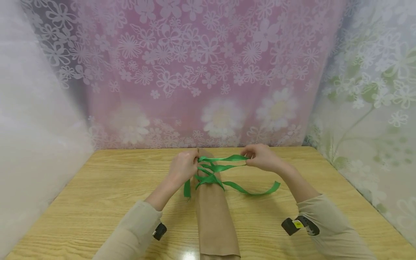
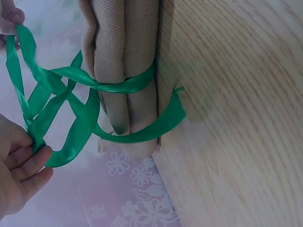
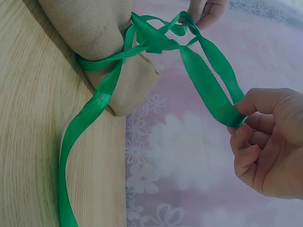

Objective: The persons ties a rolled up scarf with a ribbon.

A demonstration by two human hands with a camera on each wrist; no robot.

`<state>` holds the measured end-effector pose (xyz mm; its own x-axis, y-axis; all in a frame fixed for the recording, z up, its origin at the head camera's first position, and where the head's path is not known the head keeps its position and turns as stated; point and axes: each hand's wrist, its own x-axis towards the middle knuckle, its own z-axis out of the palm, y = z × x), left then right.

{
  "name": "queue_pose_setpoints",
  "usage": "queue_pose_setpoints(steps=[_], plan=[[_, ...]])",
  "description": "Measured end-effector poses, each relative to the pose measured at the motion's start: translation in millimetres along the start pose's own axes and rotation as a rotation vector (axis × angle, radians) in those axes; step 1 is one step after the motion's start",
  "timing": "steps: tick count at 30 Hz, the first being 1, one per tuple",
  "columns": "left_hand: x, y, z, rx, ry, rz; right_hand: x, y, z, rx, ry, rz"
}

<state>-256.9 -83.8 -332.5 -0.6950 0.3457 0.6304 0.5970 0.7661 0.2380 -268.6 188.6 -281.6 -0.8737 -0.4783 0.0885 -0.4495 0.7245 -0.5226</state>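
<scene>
A long roll of tan cloth [image 1: 214,220] lies on the table, pointing away from me. Round its far part passes a green ribbon [image 1: 209,179], crossed and looped on top. With thumb and fingers my left hand [image 1: 183,166] pinches the ribbon just left of the roll, above it. Off to the right, my right hand [image 1: 263,158] pinches the end of a ribbon loop [image 3: 215,101] and holds it stretched. One loose tail [image 1: 251,191] trails right over the table; another tail [image 1: 187,188] hangs below my left hand.
The wooden table [image 1: 130,187] reaches back to a pink flowered curtain [image 1: 208,83]. Pale curtains [image 1: 377,108] stand on both sides. A small black device [image 1: 290,226] is strapped to each wrist.
</scene>
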Motion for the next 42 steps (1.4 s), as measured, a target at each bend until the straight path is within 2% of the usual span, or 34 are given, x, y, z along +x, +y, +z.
queue_pose_setpoints(steps=[9, 23, 33, 42], plan=[[-0.8, -2.0, -1.0, 0.009, 0.019, -0.006, -7.4, 8, -9, 0.027, -0.009, 0.005], [-2.3, -4.5, -3.7, 0.003, 0.009, -0.017, -19.8, 24, -16, -0.020, 0.037, -0.023], [-3.3, -6.7, -0.3, 0.020, 0.043, -0.009, -26.0, 30, -19, -0.084, 0.058, -0.020], [-2.4, -6.9, 0.6, 0.021, 0.043, -0.012, -28.8, 36, -21, -0.108, 0.071, -0.017]])
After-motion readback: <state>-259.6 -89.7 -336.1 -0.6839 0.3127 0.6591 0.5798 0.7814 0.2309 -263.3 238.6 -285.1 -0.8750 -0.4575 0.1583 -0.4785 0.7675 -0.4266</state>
